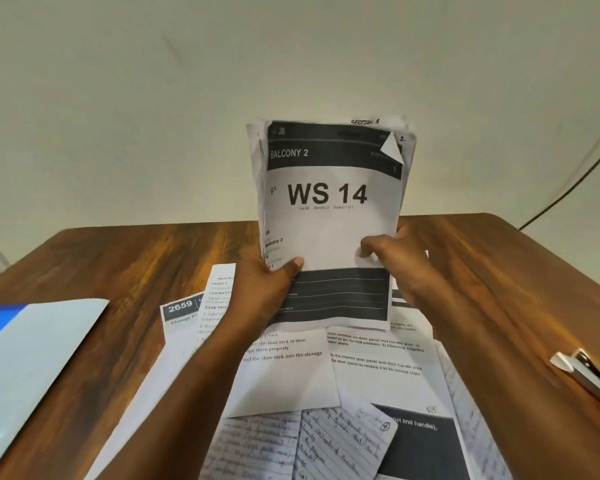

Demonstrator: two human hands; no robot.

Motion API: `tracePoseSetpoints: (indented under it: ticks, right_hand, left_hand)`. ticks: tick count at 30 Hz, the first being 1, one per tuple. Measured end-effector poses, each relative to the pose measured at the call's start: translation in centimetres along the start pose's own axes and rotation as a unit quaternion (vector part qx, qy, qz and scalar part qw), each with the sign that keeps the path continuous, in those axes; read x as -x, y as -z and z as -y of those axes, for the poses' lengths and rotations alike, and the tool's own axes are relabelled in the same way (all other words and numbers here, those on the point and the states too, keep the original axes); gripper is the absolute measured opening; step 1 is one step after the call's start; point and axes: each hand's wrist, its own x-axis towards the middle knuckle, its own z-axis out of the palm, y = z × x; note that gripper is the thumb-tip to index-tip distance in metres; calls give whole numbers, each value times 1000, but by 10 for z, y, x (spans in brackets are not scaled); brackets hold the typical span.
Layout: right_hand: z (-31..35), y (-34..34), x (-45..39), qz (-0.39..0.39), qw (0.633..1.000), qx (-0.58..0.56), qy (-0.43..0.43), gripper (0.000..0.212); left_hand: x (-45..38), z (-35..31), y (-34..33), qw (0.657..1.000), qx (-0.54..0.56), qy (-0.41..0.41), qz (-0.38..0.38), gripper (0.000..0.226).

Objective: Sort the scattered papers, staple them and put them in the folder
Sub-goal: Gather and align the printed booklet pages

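Head view, left to right: the folder (32, 344) lies closed at the tabletop's (125, 258) left edge. The left hand (267, 282) and right hand (392, 265) each have a grip on the lower sides of an upright stack of papers (329, 220), held above loose sheets (309, 375) spread below. A stapler (589, 372) sits at far right. Risk: the stack's edges are uneven and one corner is curled, so stapling now would likely bind misaligned pages. Both forearms reach forward, thumbs across the front sheet.
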Motion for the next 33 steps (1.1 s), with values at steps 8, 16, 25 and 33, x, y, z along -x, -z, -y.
tracePoseSetpoints:
  ticks: [8, 16, 25, 33]
  right_hand:
    - [22, 8, 17, -13, 998, 46, 29, 42]
    - [44, 26, 70, -14, 999, 30, 19, 26]
    - [28, 31, 136, -27, 1000, 10, 7, 16]
    - [-23, 24, 167, 2, 997, 64, -42, 25]
  left_hand:
    - [11, -24, 6, 1000, 2, 13, 13, 43]
    - [41, -47, 29, 991, 51, 81, 91, 43]
    - [116, -34, 56, 970, 30, 162, 179, 54]
    - [164, -6, 66, 953, 60, 232, 187, 70]
